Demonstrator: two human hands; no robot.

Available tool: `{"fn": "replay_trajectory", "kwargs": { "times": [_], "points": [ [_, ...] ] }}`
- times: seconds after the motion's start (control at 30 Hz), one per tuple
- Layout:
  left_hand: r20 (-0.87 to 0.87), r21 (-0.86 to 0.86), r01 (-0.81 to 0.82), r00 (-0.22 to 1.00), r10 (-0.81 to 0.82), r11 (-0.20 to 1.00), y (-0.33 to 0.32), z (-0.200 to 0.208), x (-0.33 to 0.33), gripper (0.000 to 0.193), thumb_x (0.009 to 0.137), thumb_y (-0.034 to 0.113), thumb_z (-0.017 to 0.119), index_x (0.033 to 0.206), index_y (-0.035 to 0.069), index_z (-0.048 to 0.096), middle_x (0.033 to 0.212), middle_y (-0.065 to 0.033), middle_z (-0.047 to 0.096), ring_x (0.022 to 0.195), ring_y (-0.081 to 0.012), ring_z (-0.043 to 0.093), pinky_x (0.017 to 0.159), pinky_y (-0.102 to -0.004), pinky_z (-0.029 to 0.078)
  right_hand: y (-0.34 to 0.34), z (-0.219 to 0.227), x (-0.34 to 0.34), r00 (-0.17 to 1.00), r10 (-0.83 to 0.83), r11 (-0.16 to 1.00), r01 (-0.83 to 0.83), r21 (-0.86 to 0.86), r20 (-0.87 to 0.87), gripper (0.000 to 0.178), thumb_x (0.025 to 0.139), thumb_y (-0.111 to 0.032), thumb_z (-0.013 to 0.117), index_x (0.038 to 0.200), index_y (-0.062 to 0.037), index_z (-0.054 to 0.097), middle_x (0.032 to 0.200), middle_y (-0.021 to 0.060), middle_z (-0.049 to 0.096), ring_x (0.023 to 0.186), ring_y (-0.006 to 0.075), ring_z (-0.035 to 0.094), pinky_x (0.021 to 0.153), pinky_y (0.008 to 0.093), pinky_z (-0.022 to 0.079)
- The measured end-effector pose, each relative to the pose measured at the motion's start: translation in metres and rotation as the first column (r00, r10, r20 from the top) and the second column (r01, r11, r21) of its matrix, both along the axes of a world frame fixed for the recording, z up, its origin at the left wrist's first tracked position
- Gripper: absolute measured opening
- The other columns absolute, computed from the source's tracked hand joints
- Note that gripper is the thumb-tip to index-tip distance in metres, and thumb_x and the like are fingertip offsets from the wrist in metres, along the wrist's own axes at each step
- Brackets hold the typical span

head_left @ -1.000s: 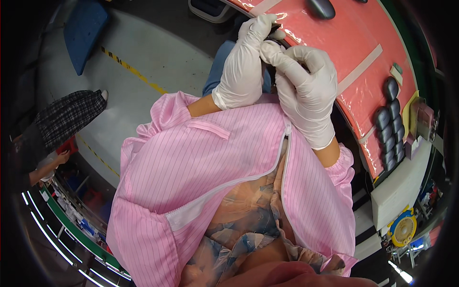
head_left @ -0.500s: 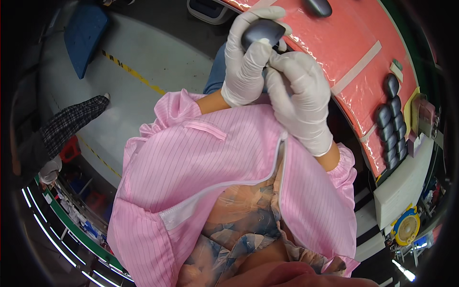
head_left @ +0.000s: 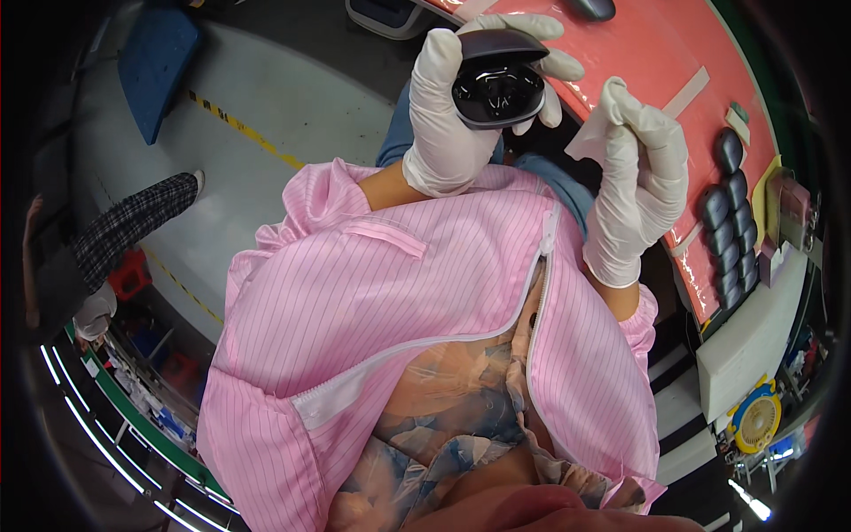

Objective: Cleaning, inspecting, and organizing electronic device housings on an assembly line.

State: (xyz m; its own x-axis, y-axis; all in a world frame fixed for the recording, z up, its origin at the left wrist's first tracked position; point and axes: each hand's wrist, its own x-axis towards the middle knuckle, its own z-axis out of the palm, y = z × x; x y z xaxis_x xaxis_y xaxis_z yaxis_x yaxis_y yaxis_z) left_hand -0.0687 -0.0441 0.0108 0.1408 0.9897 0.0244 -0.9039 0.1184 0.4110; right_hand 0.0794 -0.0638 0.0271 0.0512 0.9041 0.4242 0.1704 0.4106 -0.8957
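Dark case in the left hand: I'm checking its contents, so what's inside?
Inside the open dark case in the left hand, a glossy black surface with reflections shows; anything beneath it is covered.

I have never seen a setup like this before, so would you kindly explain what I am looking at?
Of course. There is no machine here: these are a person's own two hands, in white gloves. The view comes from the left one of two wide fisheye cameras worn on the head, looking down, so straight edges bend near the rim. The pink striped garment is the wearer's.

The left hand holds a dark rounded case, open, its glossy black inside showing. The right hand pinches a thin pale piece; its material is hard to tell.

On the red tabletop lie similar dark rounded cases, grouped at the right, and another dark rounded item at the top edge.
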Motion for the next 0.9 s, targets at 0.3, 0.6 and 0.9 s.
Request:
{"fn": "replay_trajectory", "kwargs": {
  "times": [0.3, 0.6, 0.9],
  "points": [
    [-0.073, 0.851, -0.141, 0.922, 0.381, 0.506, 0.051, -0.048, 0.002, 0.072, 0.088, 0.062, 0.047, 0.123, -0.002, 0.049, 0.105, -0.0139, 0.062, 0.09, -0.0177, 0.06, 0.079, -0.0275, 0.048, -0.008, 0.003, -0.026, 0.766, -0.036, 0.963, -0.145, 0.227, 0.642, 0.037, 0.069, 0.01, 0.067, 0.102, -0.0064, 0.069, 0.081, 0.0052, 0.059, 0.072, 0.0201, 0.058, 0.062, 0.0297, 0.046],
    [-0.071, -0.022, -0.019, 0.997, 0.017, 1.0, -0.005, 0.003, 0.01, 0.073, 0.091, 0.064, 0.035, 0.121, -0.001, 0.051, 0.096, -0.015, 0.065, 0.069, -0.0199, 0.063, 0.064, -0.0281, 0.053, -0.013, 0.007, -0.004, 0.984, 0.155, 0.986, -0.159, -0.042, -0.083, 0.022, 0.081, 0.01, 0.058, 0.098, -0.0007, 0.067, 0.087, 0.0056, 0.063, 0.066, 0.0095, 0.058, 0.057, 0.0224, 0.047],
    [-0.214, 0.808, 0.05, 0.953, 0.213, 0.588, 0.034, -0.012, 0.003, 0.071, 0.089, 0.06, 0.048, 0.122, -0.003, 0.05, 0.095, -0.0132, 0.065, 0.069, -0.0152, 0.061, 0.06, -0.0233, 0.05, -0.018, 0.009, -0.002, 0.813, 0.395, 0.755, -0.553, -0.352, -0.428, 0.015, 0.08, 0.003, 0.058, 0.092, -0.0009, 0.065, 0.083, 0.0067, 0.063, 0.072, 0.0135, 0.059, 0.063, 0.027, 0.048]
  ]
}}
